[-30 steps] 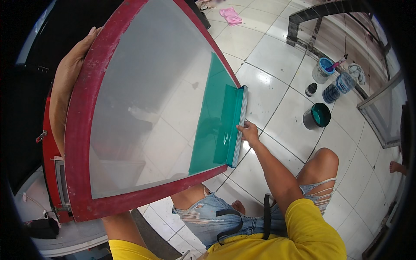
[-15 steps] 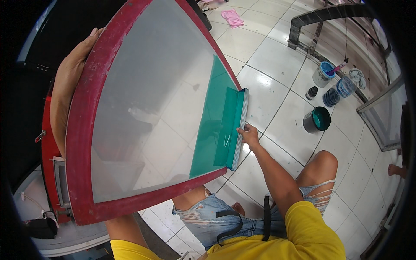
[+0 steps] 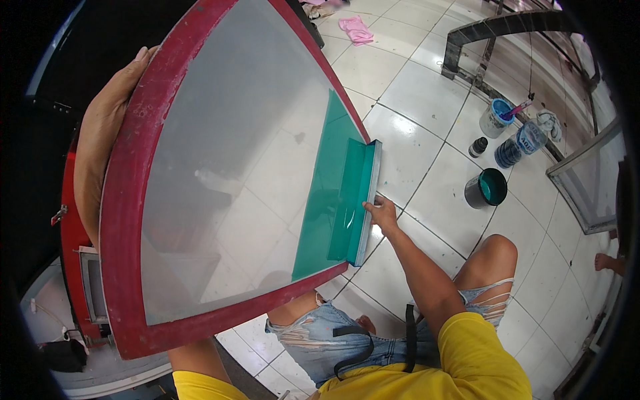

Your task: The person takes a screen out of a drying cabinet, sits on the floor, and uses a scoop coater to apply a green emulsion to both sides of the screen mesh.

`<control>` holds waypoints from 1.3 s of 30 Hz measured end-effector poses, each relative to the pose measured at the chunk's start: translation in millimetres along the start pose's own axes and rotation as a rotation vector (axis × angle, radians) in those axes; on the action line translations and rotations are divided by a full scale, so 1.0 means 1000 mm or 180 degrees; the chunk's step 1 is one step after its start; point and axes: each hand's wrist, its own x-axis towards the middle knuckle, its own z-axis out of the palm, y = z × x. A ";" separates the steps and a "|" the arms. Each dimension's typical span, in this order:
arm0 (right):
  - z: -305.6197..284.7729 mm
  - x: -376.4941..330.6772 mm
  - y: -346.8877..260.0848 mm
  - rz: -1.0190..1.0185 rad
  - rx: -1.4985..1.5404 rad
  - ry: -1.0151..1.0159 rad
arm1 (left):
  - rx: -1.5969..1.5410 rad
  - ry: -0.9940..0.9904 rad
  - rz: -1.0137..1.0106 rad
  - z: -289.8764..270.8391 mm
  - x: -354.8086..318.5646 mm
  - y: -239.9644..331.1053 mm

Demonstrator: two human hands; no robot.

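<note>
A large screen printing frame (image 3: 123, 220), dark red around pale translucent mesh (image 3: 207, 167), stands tilted in front of me. My left arm passes behind it, and my left hand (image 3: 133, 72) grips its far left edge; most of those fingers are hidden. Along the right end of the mesh, my right hand (image 3: 381, 215) is closed on a long metal scoop coater (image 3: 369, 220), thumb on the near side. The coater lies against the mesh with green emulsion in it. Wet green emulsion (image 3: 319, 200) covers a band of mesh beside it.
On the tiled floor at right stand a black tub of green emulsion (image 3: 486, 189), a small dark bottle (image 3: 477, 147), a plastic bottle (image 3: 517, 148) and a white bucket (image 3: 496, 120). A pink cloth (image 3: 356, 31) lies far off. A dark metal frame (image 3: 507, 27) stands behind.
The frame's near left corner has dropped slightly toward me. The coater has moved slightly down and left with my right hand, still against the mesh.
</note>
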 end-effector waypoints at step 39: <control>-0.008 -0.059 -0.096 -0.0459 0.0302 0.0186 | 0.0137 -0.0138 0.0238 0.006 -0.002 0.001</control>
